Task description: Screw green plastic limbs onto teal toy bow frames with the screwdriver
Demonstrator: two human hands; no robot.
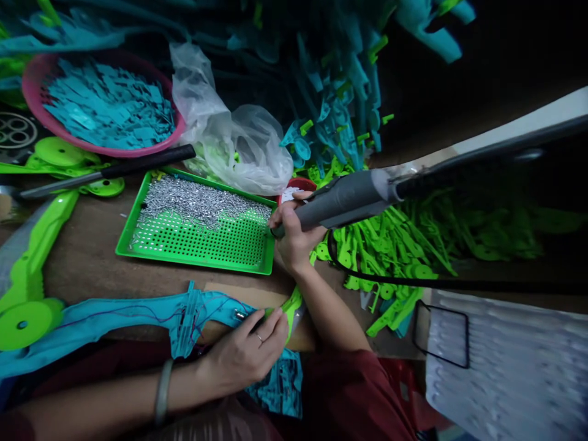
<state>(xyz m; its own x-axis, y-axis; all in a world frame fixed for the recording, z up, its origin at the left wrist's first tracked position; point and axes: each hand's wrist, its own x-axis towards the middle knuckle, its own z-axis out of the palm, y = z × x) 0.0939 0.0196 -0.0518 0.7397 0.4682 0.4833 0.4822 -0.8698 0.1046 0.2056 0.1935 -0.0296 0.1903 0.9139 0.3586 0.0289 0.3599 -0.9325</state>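
My right hand is wrapped round a grey power screwdriver that hangs from a dark cable, beside a green perforated tray holding many small silver screws. Lower down, my left hand pinches a lime-green plastic piece at the right end of a long blue plastic shell. Thin red and dark wires run along the shell, and a small metal part lies by my left fingers. The screwdriver's tip is hidden behind my right hand.
A pink basket of blue pieces and a clear plastic bag stand behind the tray. Lime-green parts are heaped at right, near a black wire frame and a white ridged sheet. A black-handled tool lies at left.
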